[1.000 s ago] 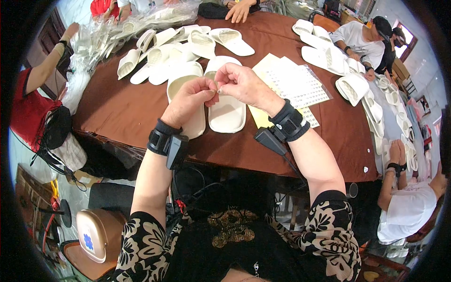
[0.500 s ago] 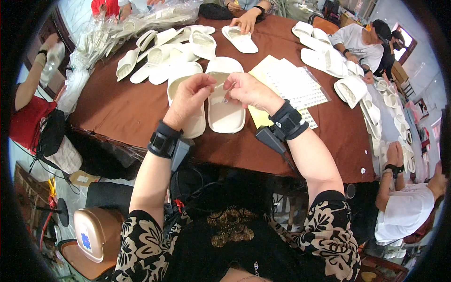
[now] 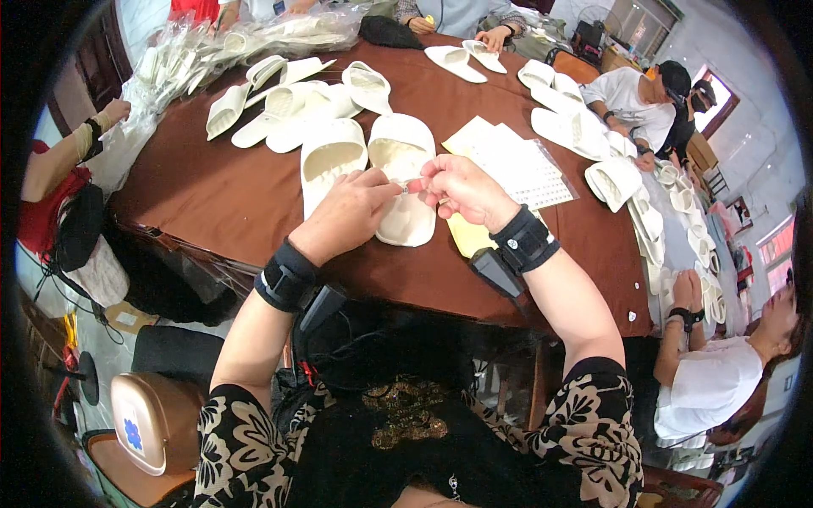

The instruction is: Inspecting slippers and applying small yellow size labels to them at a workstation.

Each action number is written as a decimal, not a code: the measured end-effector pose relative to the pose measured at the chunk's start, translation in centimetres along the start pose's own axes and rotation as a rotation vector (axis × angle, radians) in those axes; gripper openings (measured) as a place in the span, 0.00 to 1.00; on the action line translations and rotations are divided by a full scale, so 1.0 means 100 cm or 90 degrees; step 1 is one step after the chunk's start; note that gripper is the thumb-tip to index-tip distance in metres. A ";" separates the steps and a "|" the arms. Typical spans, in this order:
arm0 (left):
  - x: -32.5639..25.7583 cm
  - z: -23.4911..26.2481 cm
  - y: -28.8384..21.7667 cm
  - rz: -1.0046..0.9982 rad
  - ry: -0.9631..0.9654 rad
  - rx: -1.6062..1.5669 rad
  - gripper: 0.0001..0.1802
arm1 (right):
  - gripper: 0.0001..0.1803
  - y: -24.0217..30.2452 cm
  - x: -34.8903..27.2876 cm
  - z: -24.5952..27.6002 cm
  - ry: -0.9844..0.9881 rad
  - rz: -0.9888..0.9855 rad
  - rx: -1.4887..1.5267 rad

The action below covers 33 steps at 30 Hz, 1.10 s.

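My left hand (image 3: 349, 213) and my right hand (image 3: 458, 189) meet fingertip to fingertip over a pair of white slippers (image 3: 400, 161) on the brown table (image 3: 220, 195). Between the fingertips sits a tiny pale item (image 3: 407, 187), too small to identify. The left slipper (image 3: 330, 161) lies partly under my left hand; the right slipper's toe end shows below my fingers. Both wrists wear black bands. A white sheet of small stickers (image 3: 517, 165) lies just right of my right hand.
More white slippers (image 3: 288, 97) lie at the far left of the table, beside clear plastic bags (image 3: 254, 38). Other slippers (image 3: 576, 127) lie at the right, near seated people (image 3: 635, 102). Another person's arm (image 3: 76, 152) reaches in from the left. A brown stool (image 3: 144, 415) stands lower left.
My hands stayed together over the slippers while the view shifted slightly. A person across the table drew a slipper toward themselves.
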<state>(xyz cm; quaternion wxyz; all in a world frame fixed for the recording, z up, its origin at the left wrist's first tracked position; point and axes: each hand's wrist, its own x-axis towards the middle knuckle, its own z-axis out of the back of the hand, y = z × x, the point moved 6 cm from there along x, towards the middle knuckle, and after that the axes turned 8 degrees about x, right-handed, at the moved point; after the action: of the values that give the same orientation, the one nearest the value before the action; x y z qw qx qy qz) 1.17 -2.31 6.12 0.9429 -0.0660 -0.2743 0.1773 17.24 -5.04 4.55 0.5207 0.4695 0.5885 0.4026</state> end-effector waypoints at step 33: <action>-0.005 0.006 -0.011 -0.027 0.045 0.043 0.14 | 0.10 0.023 -0.031 -0.029 0.029 0.366 -0.721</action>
<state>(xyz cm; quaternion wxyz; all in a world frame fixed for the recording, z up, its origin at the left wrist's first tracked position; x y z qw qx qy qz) 0.81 -3.45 6.60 0.9571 -0.0342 -0.2363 0.1640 14.71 -7.46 7.87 0.5466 0.2517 0.1457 0.7853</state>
